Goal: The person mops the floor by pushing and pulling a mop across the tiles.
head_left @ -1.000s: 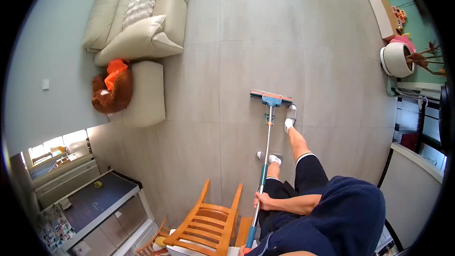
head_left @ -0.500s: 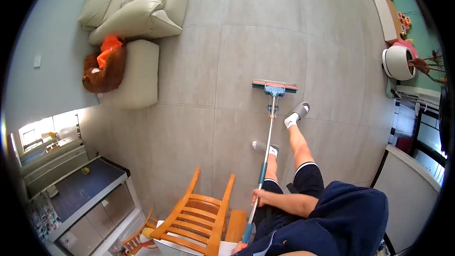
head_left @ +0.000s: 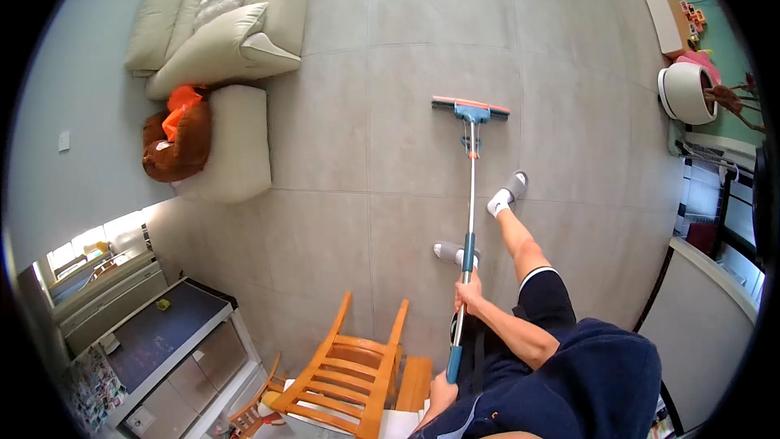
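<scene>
A sponge mop with a silver pole (head_left: 472, 195) reaches forward from my body. Its wide orange-and-black head (head_left: 471, 108) with a blue bracket rests on the grey tiled floor (head_left: 325, 130), ahead of my feet. My right hand (head_left: 468, 293) is wrapped round the pole just below the teal middle grip (head_left: 469, 252). Lower down, my left hand (head_left: 441, 394) is closed round the pole's end, by the blue lower grip (head_left: 454, 364). Both my feet, in grey slippers (head_left: 517, 185), stand to either side of the pole.
A wooden chair (head_left: 349, 374) stands close at my left. Farther left are a cabinet (head_left: 175, 333), a beige footstool (head_left: 236, 146) with a brown plush toy (head_left: 177, 142), and a cream sofa (head_left: 219, 41). A white plant pot (head_left: 687, 93) sits at the right.
The mop head has slid forward, away from me. Both hands have moved forward with the pole, which now stands straighter ahead, and more of my left hand shows.
</scene>
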A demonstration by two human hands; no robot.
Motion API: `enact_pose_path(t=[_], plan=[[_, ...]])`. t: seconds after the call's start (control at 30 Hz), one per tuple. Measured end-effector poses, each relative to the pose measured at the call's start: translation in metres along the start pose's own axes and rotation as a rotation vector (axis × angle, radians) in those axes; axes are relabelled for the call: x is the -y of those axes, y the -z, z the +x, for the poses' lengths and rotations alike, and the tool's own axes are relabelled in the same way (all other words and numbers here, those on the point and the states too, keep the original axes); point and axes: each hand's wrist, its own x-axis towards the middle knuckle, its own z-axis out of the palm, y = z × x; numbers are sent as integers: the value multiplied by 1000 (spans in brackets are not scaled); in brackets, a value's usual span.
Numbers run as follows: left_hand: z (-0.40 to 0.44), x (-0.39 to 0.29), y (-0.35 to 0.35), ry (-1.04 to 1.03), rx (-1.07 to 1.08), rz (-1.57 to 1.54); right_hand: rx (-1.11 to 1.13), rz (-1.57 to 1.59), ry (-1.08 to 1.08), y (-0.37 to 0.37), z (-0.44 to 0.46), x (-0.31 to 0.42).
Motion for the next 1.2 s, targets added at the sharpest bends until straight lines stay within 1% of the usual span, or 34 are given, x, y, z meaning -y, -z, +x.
enact_pose_path(t=[0.03,0.07,0.1,0.13,0.17,0.2,0.23,0.3,0.33,0.37,0.4,0.43,0.47,0.5,0.53,0.57,0.6,0.63,0.67,0.7,0.73,0.77,0.8,0.83,0.87,0.9,0.97,1.03,1.1,1.13,1.2], plan=[[11,-1,-8,-34,-29,1,-16,18,67,4,-6,6],[27,-4,-17,-73,-61,-2,42,44,-7,6,-10,13],[45,-19,-9,-188,-16,-26,37,44,-8,4,-12,15],[76,-19,-20,-210,-68,46,52,78,-52,0,-15,16],[98,-47,-12,-234,-92,39,67,108,-91,-4,-16,17],[125,-63,-14,-300,-147,-8,123,148,-105,-8,-17,15],[172,-52,-35,-275,-152,-73,119,144,-106,-5,-19,18],[201,-73,-30,101,320,-486,79,175,117,-6,-12,37],[196,-87,-26,98,320,-490,114,171,195,-2,0,46],[178,-106,-17,104,359,-571,149,170,270,5,13,56],[164,-118,-9,118,397,-649,251,363,122,11,19,72],[162,-124,-11,119,366,-632,315,443,48,17,31,83],[177,-110,-29,13,419,-697,373,518,-31,24,42,94],[183,-118,-40,-6,349,-751,395,482,-25,32,59,99],[203,-116,-59,-80,312,-700,404,502,-76,41,67,111],[212,-128,-63,-90,201,-507,414,521,-120,46,75,127],[222,-140,-68,-79,94,-311,413,477,-82,47,86,136],[236,-139,-72,-78,103,-303,405,437,-50,49,98,137],[247,-138,-77,-10,66,-225,365,363,-74,47,110,140],[261,-132,-85,53,25,-148,362,371,-70,44,120,134],[273,-117,-93,5,-91,-102,255,261,-76,38,132,130],[283,-103,-101,1,-93,-96,149,152,-84,30,143,125],[277,-102,-94,3,-140,-79,111,168,-10,23,148,114],[275,-96,-91,8,-184,-63,-49,104,113,12,150,104],[276,-92,-86,46,-128,-96,-77,100,148,8,150,97],[273,-89,-86,45,-132,-94,-100,96,185,2,151,94],[272,-94,-79,-16,-200,-13,-87,97,182,3,165,98],[285,-102,-80,-45,-181,-28,-101,99,168,7,172,106],[301,-123,-86,-95,-131,-95,-123,-13,244,17,179,134],[308,-134,-88,-101,-130,-107,-167,-30,191,17,176,153],[318,-157,-88,-88,-113,-113,-161,-41,236,20,176,177]])
